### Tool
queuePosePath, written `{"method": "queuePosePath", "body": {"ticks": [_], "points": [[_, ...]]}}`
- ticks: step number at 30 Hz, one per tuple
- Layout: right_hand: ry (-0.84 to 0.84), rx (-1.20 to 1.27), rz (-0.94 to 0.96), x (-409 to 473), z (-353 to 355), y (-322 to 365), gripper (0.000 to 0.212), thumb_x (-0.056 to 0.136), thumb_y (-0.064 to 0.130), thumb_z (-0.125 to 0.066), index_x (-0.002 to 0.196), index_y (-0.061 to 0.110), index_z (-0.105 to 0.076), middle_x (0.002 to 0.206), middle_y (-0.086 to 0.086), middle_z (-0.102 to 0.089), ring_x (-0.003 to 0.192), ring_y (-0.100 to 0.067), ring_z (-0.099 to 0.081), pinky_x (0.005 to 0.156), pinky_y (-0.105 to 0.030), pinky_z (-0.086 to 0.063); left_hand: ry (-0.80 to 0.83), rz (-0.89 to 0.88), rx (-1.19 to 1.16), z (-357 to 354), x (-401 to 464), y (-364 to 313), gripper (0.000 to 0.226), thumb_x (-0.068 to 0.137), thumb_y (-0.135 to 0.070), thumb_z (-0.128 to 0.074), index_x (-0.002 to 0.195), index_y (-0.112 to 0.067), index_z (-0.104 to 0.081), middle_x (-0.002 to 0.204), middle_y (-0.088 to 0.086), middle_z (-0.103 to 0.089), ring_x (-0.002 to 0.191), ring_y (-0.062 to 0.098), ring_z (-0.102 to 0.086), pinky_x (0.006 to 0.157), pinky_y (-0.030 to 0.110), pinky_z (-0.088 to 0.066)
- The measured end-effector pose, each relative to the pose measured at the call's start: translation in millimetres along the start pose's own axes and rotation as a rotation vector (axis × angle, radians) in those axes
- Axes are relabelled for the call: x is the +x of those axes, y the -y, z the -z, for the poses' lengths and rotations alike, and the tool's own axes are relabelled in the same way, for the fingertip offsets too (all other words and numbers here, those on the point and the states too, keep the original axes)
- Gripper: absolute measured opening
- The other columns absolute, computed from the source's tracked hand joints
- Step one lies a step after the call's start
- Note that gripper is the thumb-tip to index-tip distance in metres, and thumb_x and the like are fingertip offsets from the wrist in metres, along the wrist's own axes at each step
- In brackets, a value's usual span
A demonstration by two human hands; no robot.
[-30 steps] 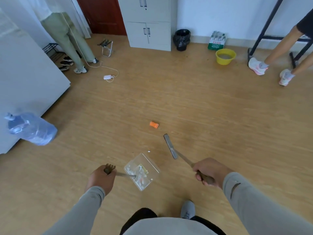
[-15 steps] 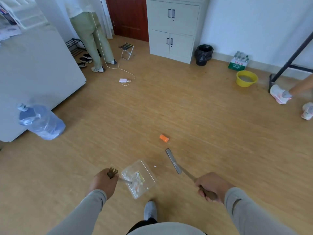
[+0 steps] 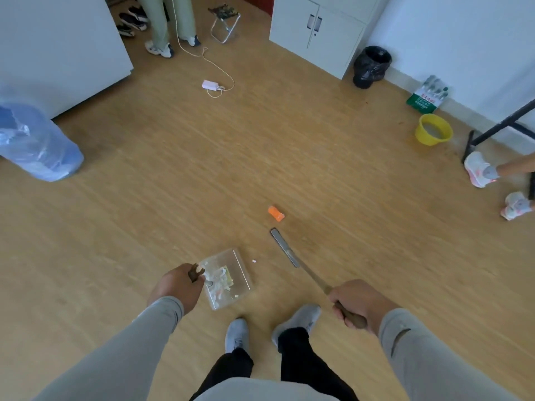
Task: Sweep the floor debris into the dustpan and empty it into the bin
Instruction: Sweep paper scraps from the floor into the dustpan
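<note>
My left hand (image 3: pixel 176 287) grips the handle of a clear dustpan (image 3: pixel 241 273) that holds white and yellow scraps, low over the floor in front of my feet. My right hand (image 3: pixel 357 302) grips the brown handle of a thin broom whose narrow grey head (image 3: pixel 283 247) points up and left. An orange piece of debris (image 3: pixel 276 213) lies on the wood floor just beyond the broom head. A tiny white crumb (image 3: pixel 254 261) lies between pan and broom. The black bin (image 3: pixel 371 66) stands far off by the white cabinet.
A large blue water bottle (image 3: pixel 37 146) lies at the left. A white charger with cable (image 3: pixel 211 85) and a folding stool (image 3: pixel 224 20) sit on the floor ahead. A yellow basin (image 3: pixel 433 130), a green box (image 3: pixel 428 95), a black stand leg (image 3: pixel 503 125) and two other people's feet flank the room.
The view has tipped down and moved forward. Both my feet now show below the dustpan and broom. My hands keep their grips, and the orange piece lies where it was.
</note>
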State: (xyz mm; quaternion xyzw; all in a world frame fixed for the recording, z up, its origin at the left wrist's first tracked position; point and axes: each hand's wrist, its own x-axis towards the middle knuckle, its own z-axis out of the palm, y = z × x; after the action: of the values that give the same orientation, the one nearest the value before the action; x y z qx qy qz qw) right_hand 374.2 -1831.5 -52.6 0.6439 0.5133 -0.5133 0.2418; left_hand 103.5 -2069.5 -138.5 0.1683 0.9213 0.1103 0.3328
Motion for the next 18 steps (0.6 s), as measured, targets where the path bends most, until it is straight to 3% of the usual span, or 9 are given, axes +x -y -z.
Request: {"method": "queuePosePath", "body": {"ticks": [3,9,10,11,12,13,15,16,18], "points": [[-0.01,-0.064,0.003,20.2,-3.3,15.7,0.028,0.092,0.002,-0.055,0.064,0.004,-0.054,0.056,-0.014,-0.054,0.04,-0.021,-0.042,0.046,-0.03,-0.037,0.03,0.018,0.028,-11.4,13.7,1.7,0.017,0.093,-0.051,-0.053,0.098,-0.036,-0.058,0.079,-0.01,-0.065,0.07,0.016,-0.063,0.069,0.031,-0.057],[0.069,-0.195,-0.025,54.0,-29.9,29.3,0.013,0.083,0.0,-0.048,0.08,0.0,-0.061,0.056,-0.014,-0.056,0.044,-0.023,-0.047,0.06,-0.035,-0.039,0.011,0.049,0.063,-21.5,32.0,4.3,0.019,0.096,-0.049,-0.05,0.099,-0.031,-0.056,0.079,-0.008,-0.063,0.071,0.017,-0.061,0.064,0.03,-0.052],[0.087,-0.217,-0.024,57.7,-39.4,27.5,0.024,0.081,0.0,-0.046,0.094,-0.003,-0.065,0.055,-0.014,-0.056,0.044,-0.023,-0.047,0.06,-0.035,-0.04,0.01,0.05,0.068,-21.8,33.7,3.3,0.018,0.097,-0.048,-0.049,0.099,-0.031,-0.055,0.079,-0.008,-0.063,0.071,0.017,-0.061,0.063,0.029,-0.05],[0.106,-0.26,-0.015,59.3,-48.0,26.7,0.043,0.082,-0.001,-0.044,0.121,-0.005,-0.063,0.055,-0.013,-0.057,0.044,-0.023,-0.048,0.057,-0.034,-0.042,0.009,0.051,0.072,-22.4,35.2,1.1,0.017,0.097,-0.048,-0.049,0.1,-0.031,-0.054,0.079,-0.009,-0.062,0.071,0.017,-0.061,0.062,0.029,-0.048],[0.134,-0.292,-0.025,60.4,-56.6,25.3,0.057,0.087,-0.001,-0.043,0.143,0.0,-0.05,0.054,-0.012,-0.057,0.044,-0.022,-0.049,0.052,-0.031,-0.043,0.009,0.051,0.072,-23.3,36.4,-1.3,0.017,0.097,-0.047,-0.049,0.101,-0.031,-0.054,0.08,-0.009,-0.063,0.072,0.018,-0.061,0.062,0.029,-0.048],[0.173,-0.309,-0.042,54.8,-65.6,26.3,0.06,0.092,-0.001,-0.042,0.151,0.006,-0.041,0.053,-0.009,-0.057,0.045,-0.019,-0.048,0.048,-0.027,-0.042,0.009,0.051,0.069,-24.5,37.5,-3.1,0.017,0.097,-0.046,-0.049,0.102,-0.031,-0.054,0.08,-0.008,-0.063,0.072,0.019,-0.062,0.062,0.029,-0.048],[0.268,-0.307,-0.073,43.0,-75.9,26.3,0.051,0.097,0.002,-0.042,0.147,0.014,-0.039,0.05,-0.003,-0.055,0.049,-0.016,-0.045,0.045,-0.023,-0.04,0.007,0.054,0.065,-26.8,39.3,-4.9,0.018,0.095,-0.047,-0.048,0.102,-0.032,-0.055,0.081,-0.008,-0.064,0.072,0.02,-0.062,0.062,0.029,-0.048],[0.278,-0.301,-0.076,40.2,-73.9,23.9,0.064,0.095,0.003,-0.046,0.157,0.017,-0.034,0.054,-0.004,-0.055,0.05,-0.016,-0.044,0.046,-0.024,-0.039,0.007,0.057,0.065,-26.8,40.2,-4.9,0.017,0.095,-0.047,-0.048,0.101,-0.033,-0.055,0.08,-0.008,-0.063,0.071,0.019,-0.062,0.062,0.029,-0.047],[0.266,-0.284,-0.031,37.5,-57.0,20.0,0.073,0.088,0.005,-0.053,0.159,0.018,-0.037,0.064,-0.008,-0.056,0.052,-0.018,-0.044,0.048,-0.028,-0.039,0.01,0.063,0.058,-25.0,40.9,-2.6,0.016,0.095,-0.046,-0.048,0.099,-0.032,-0.055,0.079,-0.008,-0.062,0.069,0.018,-0.061,0.06,0.028,-0.046]]}}
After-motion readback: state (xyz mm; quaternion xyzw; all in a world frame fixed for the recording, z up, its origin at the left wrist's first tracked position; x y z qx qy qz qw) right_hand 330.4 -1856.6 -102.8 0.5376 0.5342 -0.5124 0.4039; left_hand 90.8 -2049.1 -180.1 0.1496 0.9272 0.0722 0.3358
